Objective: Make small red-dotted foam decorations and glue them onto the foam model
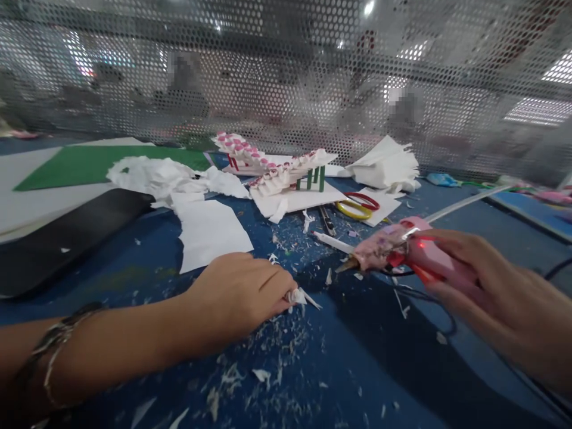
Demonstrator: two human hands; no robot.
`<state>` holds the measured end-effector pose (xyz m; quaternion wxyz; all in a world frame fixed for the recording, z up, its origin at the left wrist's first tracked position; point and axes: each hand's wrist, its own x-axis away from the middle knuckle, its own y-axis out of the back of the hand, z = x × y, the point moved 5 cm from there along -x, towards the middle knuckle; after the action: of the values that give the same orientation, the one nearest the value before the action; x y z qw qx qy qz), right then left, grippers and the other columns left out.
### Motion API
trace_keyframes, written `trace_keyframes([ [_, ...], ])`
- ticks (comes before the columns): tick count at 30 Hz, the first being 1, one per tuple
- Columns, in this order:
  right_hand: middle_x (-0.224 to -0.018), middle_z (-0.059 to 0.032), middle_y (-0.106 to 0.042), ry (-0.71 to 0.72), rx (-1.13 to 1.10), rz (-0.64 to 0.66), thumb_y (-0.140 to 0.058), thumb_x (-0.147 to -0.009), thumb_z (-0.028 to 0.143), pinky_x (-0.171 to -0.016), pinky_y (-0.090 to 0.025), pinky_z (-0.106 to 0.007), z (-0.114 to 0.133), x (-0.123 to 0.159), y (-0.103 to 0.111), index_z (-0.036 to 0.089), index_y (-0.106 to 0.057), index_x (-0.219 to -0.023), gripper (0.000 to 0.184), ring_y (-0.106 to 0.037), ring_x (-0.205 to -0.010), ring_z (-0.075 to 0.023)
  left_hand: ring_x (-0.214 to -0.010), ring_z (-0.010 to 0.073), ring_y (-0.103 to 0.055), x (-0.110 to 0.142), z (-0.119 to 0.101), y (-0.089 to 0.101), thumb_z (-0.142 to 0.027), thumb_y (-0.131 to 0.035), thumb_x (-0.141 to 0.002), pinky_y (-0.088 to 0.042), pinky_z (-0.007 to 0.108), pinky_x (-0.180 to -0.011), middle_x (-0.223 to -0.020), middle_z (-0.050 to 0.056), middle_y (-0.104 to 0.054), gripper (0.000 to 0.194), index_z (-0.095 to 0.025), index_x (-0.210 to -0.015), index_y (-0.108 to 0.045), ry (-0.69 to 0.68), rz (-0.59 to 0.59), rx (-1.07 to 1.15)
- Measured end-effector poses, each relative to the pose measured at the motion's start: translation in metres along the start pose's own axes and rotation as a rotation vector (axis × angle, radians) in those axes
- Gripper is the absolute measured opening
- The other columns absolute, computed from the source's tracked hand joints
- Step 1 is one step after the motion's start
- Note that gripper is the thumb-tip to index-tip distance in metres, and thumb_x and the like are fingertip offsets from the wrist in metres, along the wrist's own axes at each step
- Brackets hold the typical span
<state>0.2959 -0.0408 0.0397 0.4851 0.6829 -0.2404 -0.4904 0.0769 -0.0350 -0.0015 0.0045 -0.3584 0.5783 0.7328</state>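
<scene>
Two bare hands are at a blue table (402,381) strewn with white shavings. Beyond them, a stepped white paper model (281,176) with pink dots looks largely assembled; the small white paper piece (298,296) pinched in the left hand (241,286) appears loose and unfinished, and how much else remains cannot be told. Its narrow tip points rightward, slightly toward the viewer. The right hand (504,286) wraps around a pink glue gun (415,253). The gun's long axis slants down and leftward, its nozzle (347,265) pointing left, near but apart from the left hand; a pale glue stick (467,204) juts from its rear, beyond the right hand.
</scene>
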Motion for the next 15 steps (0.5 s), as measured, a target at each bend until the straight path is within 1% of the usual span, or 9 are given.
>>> trace_keyframes([
  [2,-0.091,-0.0116,-0.062,0.038,0.017,-0.017,-0.037,-0.078,0.053,-0.045,-0.042,-0.029,0.004,0.002,-0.002,0.026,-0.035,-0.114,0.046,-0.060,-0.062,-0.0207,-0.052,0.0124,-0.051,0.000,0.000,0.000,-0.025,-0.027,-0.090,-0.030,0.026,-0.046,-0.060,-0.002,-0.059,0.031,-0.017,-0.075,-0.053,0.004,0.002,-0.005],
  [3,-0.088,-0.0108,-0.062,0.052,0.017,-0.022,-0.039,-0.077,0.054,-0.044,-0.041,-0.029,0.006,0.002,-0.003,0.027,-0.035,-0.114,0.046,-0.059,-0.059,-0.0206,-0.051,0.0124,-0.050,-0.001,0.000,0.000,-0.025,-0.026,-0.090,-0.030,0.026,-0.046,-0.059,-0.002,-0.059,0.032,-0.018,-0.074,-0.053,0.010,0.008,-0.004],
  [6,-0.080,-0.0077,-0.062,0.087,-0.022,-0.010,-0.041,-0.078,0.048,-0.042,-0.040,-0.028,0.012,0.002,-0.009,0.030,-0.037,-0.110,0.037,-0.057,-0.054,-0.0193,-0.051,0.0123,-0.049,-0.001,0.001,0.000,-0.025,-0.027,-0.090,-0.029,0.026,-0.046,-0.058,-0.002,-0.058,0.032,-0.018,-0.074,-0.054,0.022,0.031,0.009],
  [11,-0.085,-0.0080,-0.060,0.146,-0.126,-0.021,-0.045,-0.079,0.037,-0.049,-0.045,-0.029,0.020,0.003,-0.016,0.026,-0.039,-0.110,0.034,-0.058,-0.062,-0.0190,-0.054,0.0123,-0.050,0.000,0.000,-0.001,-0.024,-0.030,-0.089,-0.029,0.027,-0.048,-0.063,-0.001,-0.060,0.028,-0.017,-0.077,-0.055,0.015,0.064,0.042],
  [15,-0.088,-0.0082,-0.059,0.170,-0.174,-0.015,-0.045,-0.079,0.034,-0.053,-0.046,-0.028,0.022,0.003,-0.019,0.024,-0.041,-0.109,0.032,-0.058,-0.066,-0.0189,-0.054,0.0121,-0.050,0.001,0.001,-0.001,-0.025,-0.032,-0.088,-0.029,0.026,-0.048,-0.064,-0.001,-0.060,0.026,-0.017,-0.078,-0.055,0.013,0.070,0.051],
])
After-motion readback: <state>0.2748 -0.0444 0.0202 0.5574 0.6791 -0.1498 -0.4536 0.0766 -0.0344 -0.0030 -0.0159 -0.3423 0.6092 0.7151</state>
